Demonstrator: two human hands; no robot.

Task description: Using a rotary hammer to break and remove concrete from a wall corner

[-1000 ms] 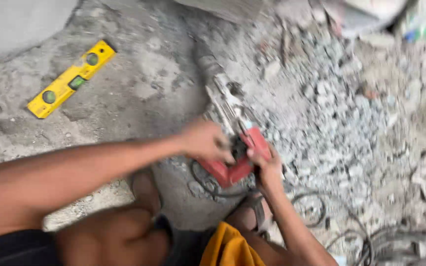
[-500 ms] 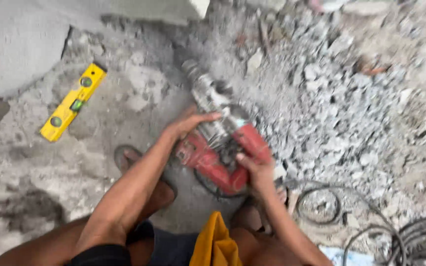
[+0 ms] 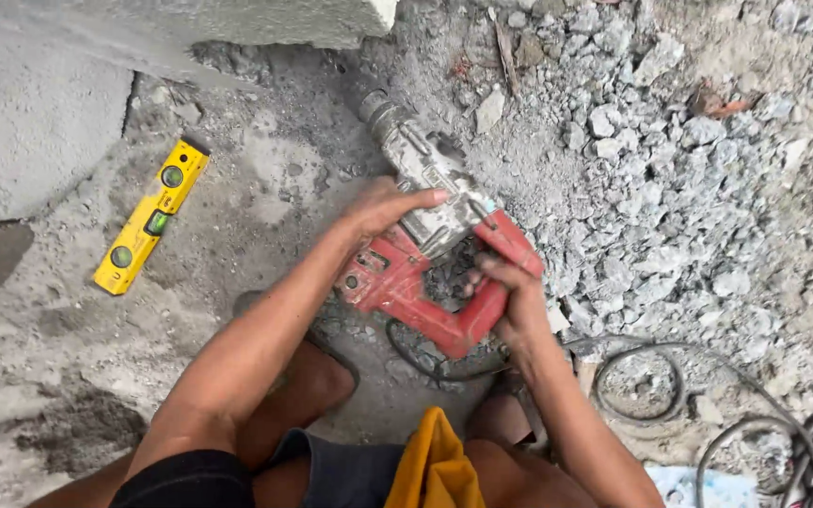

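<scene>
Fingers of the right hand point(image 3: 512, 299) are closed around the red rear handle of the demolition hammer point(image 3: 430, 235), and the left hand point(image 3: 383, 207) lies over its grey, dusty body with fingers spread, pressing more than gripping. This tool lies between both hands, its nose pointing away from them into the ground beside broken concrete rubble point(image 3: 651, 188). To my judgement the person is setting the tool in position; a next move would need a firm hold with both hands and steady downward pressure. Left of the fingers, well apart, a yellow spirit level point(image 3: 151, 218) rests on the dusty floor. Below the right hand, a black cable point(image 3: 651, 376) loops near the feet and could catch.
</scene>
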